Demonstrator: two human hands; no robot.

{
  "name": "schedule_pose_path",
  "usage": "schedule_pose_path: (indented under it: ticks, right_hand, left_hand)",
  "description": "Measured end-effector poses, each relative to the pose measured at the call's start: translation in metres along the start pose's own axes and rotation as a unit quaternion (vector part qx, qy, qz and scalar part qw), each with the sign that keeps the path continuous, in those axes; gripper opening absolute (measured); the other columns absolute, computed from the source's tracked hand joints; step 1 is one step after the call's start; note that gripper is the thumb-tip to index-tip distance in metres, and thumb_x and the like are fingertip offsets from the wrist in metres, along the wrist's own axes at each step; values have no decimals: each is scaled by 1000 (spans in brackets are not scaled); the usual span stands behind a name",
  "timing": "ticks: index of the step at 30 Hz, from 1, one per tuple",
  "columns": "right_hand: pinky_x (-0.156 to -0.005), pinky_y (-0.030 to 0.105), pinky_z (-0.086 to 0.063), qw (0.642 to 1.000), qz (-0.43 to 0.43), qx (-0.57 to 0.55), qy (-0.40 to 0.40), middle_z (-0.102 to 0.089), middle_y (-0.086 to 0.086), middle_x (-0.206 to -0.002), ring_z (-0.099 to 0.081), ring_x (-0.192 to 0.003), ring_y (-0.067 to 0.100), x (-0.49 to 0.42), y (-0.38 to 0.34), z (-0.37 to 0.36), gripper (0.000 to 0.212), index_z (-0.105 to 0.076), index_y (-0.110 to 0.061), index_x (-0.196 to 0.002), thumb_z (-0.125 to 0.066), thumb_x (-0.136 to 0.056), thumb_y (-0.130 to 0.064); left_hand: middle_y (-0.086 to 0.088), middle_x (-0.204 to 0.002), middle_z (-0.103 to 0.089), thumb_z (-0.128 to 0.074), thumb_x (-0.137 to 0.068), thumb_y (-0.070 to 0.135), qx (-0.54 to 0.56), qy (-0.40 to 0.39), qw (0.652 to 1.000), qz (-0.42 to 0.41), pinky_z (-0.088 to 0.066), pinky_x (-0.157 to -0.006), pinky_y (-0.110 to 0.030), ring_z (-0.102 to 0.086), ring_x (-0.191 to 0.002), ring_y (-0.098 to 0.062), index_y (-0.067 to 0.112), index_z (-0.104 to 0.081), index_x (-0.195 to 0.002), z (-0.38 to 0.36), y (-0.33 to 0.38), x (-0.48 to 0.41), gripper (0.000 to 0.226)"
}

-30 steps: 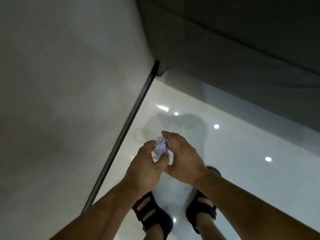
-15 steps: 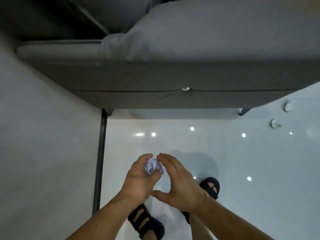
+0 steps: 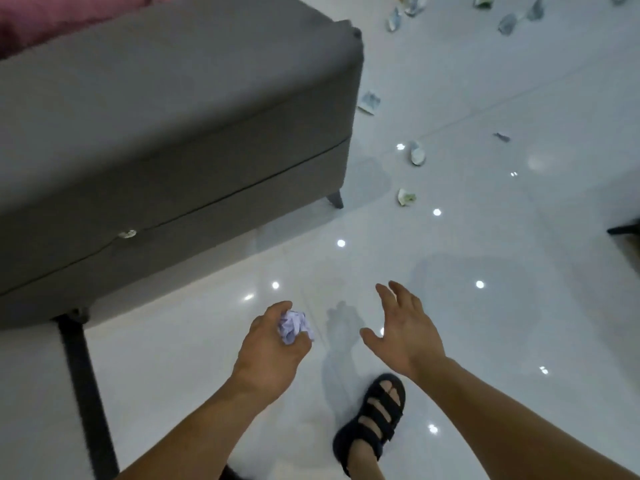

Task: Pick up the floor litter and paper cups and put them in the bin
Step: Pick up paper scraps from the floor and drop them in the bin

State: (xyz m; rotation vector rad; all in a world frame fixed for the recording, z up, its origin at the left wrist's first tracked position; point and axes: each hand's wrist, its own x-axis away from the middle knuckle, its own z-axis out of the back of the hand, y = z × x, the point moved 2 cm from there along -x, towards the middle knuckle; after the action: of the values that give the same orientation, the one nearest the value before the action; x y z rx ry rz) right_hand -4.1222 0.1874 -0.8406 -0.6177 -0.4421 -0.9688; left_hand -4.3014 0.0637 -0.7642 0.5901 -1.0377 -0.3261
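Observation:
My left hand (image 3: pixel 268 344) grips a crumpled ball of white paper (image 3: pixel 293 325) above the glossy white floor. My right hand (image 3: pixel 405 323) hovers to its right, fingers spread and holding nothing. Paper cups lie scattered on the floor ahead: one crushed cup (image 3: pixel 406 197) and a second cup (image 3: pixel 417 154) to the right of the sofa's corner, a third cup (image 3: pixel 370 102) beside the sofa's end. Several more pieces of litter (image 3: pixel 509 24) lie at the far top right. No bin is in view.
A grey sofa (image 3: pixel 173 133) fills the upper left, its leg (image 3: pixel 335 199) on the floor. A dark strip (image 3: pixel 86 393) runs along the wall's foot at the lower left. My sandalled foot (image 3: pixel 374 417) stands below my hands. A dark furniture foot (image 3: pixel 623 230) shows at the right edge.
My view has swung right, away from the wall, bringing the littered floor into sight. My right hand has come off the paper ball and opened; my left hand keeps hold of it.

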Motion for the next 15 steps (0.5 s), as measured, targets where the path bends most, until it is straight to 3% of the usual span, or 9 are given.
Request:
schedule_pose_path:
  ticks: [2,6,8,11,15]
  right_hand:
    - [-110,37,-36,999,-26,-21,7,-7,0,-162,-13,-146,22,-10,32,20,83,-9,-24,-155,-51,-90,-56]
    - [-110,37,-34,997,-55,-48,14,-7,-2,-162,-15,-145,22,-36,74,51,82,-10,-27,-155,-52,-90,-55]
    - [-110,38,-34,997,-62,-51,14,-6,-3,-162,-16,-145,23,-54,86,62,82,-9,-28,-154,-52,-90,-55]
    - [-109,39,-34,995,-77,-56,16,-7,-1,-162,-17,-145,23,-86,98,78,80,-10,-28,-154,-52,-91,-53]
    - [-108,40,-35,993,-86,-77,7,-9,0,-161,-19,-144,25,-135,109,94,76,-12,-28,-154,-52,-92,-48]
  left_hand:
    - [14,-91,-58,-67,-84,6,-28,-18,999,-3,-40,-73,-2,-59,-78,8,37,-49,-90,-29,28,-12,36]
    - [3,-114,-57,-68,-85,17,-51,-55,997,-17,-41,-85,-13,-60,-98,-7,21,-51,-125,-70,74,-40,44]
    - [4,-117,-54,-68,-86,20,-68,-59,996,-23,-41,-87,-18,-58,-102,-10,25,-50,-125,-82,91,-57,43]
    - [7,-103,-53,-68,-86,15,-103,-55,992,-37,-41,-76,-12,-55,-95,-12,31,-53,-108,-94,107,-88,31]
    - [-5,-123,-51,-66,-87,19,-161,-73,984,-24,-40,-86,-20,-52,-103,-13,21,-50,-128,-100,133,-141,44]
